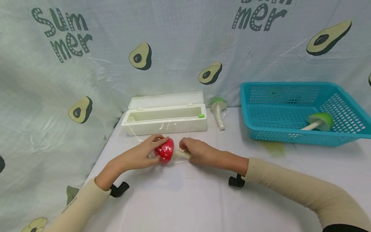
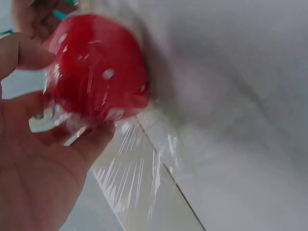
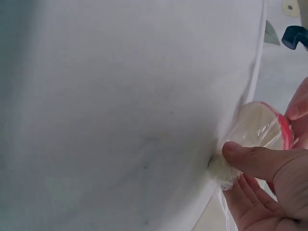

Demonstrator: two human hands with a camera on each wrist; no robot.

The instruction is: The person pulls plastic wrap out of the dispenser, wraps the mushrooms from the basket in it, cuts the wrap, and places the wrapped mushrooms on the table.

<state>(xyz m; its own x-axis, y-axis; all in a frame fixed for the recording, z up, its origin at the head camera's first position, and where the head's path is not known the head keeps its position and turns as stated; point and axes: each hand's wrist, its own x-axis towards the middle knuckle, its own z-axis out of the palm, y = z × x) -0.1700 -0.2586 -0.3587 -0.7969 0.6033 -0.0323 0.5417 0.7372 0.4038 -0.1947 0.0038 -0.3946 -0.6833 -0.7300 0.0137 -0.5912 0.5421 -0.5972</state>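
A toy mushroom with a white-spotted red cap (image 1: 165,150) lies sideways over the white table, wrapped in clear cling film. My left hand (image 1: 141,155) holds the cap from the left, thumb and fingers spread around it. From the right, my right hand (image 1: 201,152) pinches the pale stem (image 1: 181,154) through the film. In the right wrist view the thumb presses on the film-covered stem end (image 3: 224,168). Clear film (image 2: 130,163) also spans the front of the white cling film dispenser (image 1: 165,127), which stands behind the hands with its lid up.
A green slider (image 1: 201,116) sits at the dispenser's right end. Beside it lies a film-wrapped green-capped mushroom (image 1: 218,109). The blue basket (image 1: 290,84) at the back right holds another green-capped mushroom (image 1: 327,121). A printed cloth (image 1: 174,38) hangs behind the table.
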